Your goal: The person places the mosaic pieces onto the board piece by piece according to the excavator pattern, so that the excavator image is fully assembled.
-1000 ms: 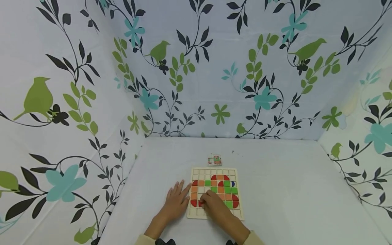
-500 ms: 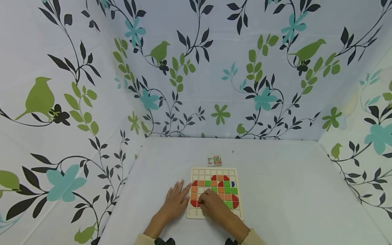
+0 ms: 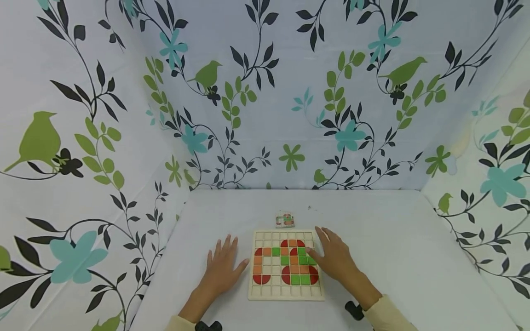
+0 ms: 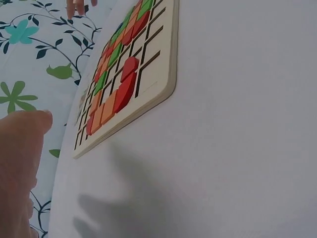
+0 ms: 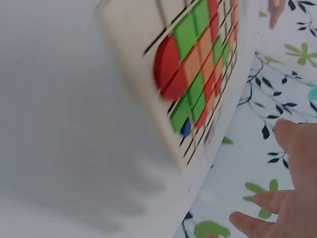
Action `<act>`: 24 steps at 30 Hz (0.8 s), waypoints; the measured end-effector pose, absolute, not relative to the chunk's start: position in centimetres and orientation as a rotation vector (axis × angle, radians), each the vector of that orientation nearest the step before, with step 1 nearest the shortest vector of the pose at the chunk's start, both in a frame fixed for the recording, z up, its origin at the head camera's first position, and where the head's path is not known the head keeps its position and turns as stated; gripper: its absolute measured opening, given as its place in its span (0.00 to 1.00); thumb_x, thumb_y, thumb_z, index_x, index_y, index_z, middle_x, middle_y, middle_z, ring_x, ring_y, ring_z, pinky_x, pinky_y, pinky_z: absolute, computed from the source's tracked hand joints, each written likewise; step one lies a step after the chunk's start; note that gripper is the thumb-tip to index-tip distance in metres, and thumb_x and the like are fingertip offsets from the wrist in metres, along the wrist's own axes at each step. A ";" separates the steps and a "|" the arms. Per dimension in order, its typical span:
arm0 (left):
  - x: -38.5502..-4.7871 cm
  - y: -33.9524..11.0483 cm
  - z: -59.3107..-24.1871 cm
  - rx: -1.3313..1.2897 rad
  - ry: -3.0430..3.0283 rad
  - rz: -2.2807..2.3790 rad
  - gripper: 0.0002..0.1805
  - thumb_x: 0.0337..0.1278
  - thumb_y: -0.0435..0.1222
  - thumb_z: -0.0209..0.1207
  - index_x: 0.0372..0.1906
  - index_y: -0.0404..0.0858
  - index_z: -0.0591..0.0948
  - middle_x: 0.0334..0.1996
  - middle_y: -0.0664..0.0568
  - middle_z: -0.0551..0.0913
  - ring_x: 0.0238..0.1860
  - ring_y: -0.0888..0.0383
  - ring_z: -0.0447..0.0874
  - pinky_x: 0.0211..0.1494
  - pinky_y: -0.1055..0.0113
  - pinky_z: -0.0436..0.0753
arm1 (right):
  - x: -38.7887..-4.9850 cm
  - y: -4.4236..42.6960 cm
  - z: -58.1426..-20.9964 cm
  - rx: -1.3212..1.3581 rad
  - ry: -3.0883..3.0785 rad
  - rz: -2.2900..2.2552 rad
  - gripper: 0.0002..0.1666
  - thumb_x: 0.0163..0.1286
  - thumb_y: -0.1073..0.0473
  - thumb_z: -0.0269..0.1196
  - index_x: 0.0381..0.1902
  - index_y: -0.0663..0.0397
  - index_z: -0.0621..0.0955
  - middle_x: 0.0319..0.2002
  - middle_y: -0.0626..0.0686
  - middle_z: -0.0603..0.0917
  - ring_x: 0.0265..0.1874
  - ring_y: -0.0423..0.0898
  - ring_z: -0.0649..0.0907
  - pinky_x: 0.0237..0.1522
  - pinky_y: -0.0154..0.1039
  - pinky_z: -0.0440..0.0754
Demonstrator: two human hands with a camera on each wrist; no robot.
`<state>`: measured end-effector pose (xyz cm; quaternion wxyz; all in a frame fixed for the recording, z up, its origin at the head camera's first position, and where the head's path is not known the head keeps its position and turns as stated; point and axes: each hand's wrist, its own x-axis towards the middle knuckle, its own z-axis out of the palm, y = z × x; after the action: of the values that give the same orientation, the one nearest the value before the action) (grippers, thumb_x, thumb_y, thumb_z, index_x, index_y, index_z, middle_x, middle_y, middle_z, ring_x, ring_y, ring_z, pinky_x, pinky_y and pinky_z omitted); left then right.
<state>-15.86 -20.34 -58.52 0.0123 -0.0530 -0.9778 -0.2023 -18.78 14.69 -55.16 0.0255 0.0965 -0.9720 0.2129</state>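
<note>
A pale wooden grid board [image 3: 304,292] lies on the white table with red, orange and green pieces in its cells. Rounded red pieces [image 3: 262,279] sit at its lower left, and green tiles [image 3: 300,279] lie between red ones along the same row. The right wrist view shows a small blue piece [image 5: 185,127] near the board's edge. My left hand [image 3: 221,271] is left of the board, fingers spread, holding nothing. Over the board's right edge is my right hand [image 3: 335,255], fingers extended, its thumb above the green tiles; nothing shows in its grasp.
A small patterned card [image 3: 285,219] lies just behind the board. White table surface [image 3: 385,248] extends to the right. Printed cloth [image 3: 265,161] with birds and leaves hangs behind the table and along both sides.
My right hand has left the board's lower middle and moved to its right edge, its fingers now extended. The left hand has slid left, off the board's edge. The head view has shifted slightly.
</note>
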 end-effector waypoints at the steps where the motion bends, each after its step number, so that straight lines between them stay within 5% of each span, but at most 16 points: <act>1: -15.8 -20.6 -58.3 -0.166 -3.059 -0.590 0.46 0.73 0.62 0.55 0.84 0.40 0.60 0.84 0.38 0.54 0.83 0.29 0.46 0.77 0.22 0.48 | -18.9 15.4 -55.1 0.290 -3.008 0.621 0.52 0.73 0.35 0.67 0.83 0.54 0.63 0.78 0.66 0.67 0.76 0.71 0.68 0.69 0.76 0.68; 7: -15.9 -21.9 -57.0 -0.187 -3.079 -0.426 0.52 0.66 0.71 0.54 0.85 0.46 0.60 0.86 0.40 0.50 0.84 0.28 0.43 0.74 0.17 0.44 | -18.8 17.7 -54.3 0.241 -3.064 0.512 0.57 0.72 0.27 0.61 0.86 0.49 0.57 0.83 0.67 0.55 0.78 0.82 0.54 0.66 0.89 0.51; 12: -15.8 -22.7 -57.4 -0.156 -3.125 -0.451 0.54 0.65 0.73 0.51 0.86 0.47 0.57 0.87 0.41 0.46 0.84 0.28 0.38 0.73 0.16 0.40 | -18.6 18.2 -54.4 0.213 -3.090 0.465 0.57 0.72 0.25 0.59 0.86 0.46 0.56 0.84 0.67 0.50 0.79 0.82 0.49 0.66 0.90 0.44; 24: -15.9 -23.1 -57.8 -0.137 -3.141 -0.531 0.52 0.68 0.72 0.49 0.86 0.46 0.55 0.87 0.41 0.43 0.84 0.28 0.35 0.72 0.15 0.35 | -18.4 18.3 -55.0 0.178 -3.127 0.482 0.57 0.72 0.24 0.58 0.86 0.48 0.56 0.84 0.68 0.49 0.78 0.83 0.48 0.65 0.90 0.42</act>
<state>-15.85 -23.07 -57.79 -0.0234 -0.0431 -0.9848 -0.1665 -18.43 18.35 -54.99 -0.0135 0.0563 -0.9866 0.1522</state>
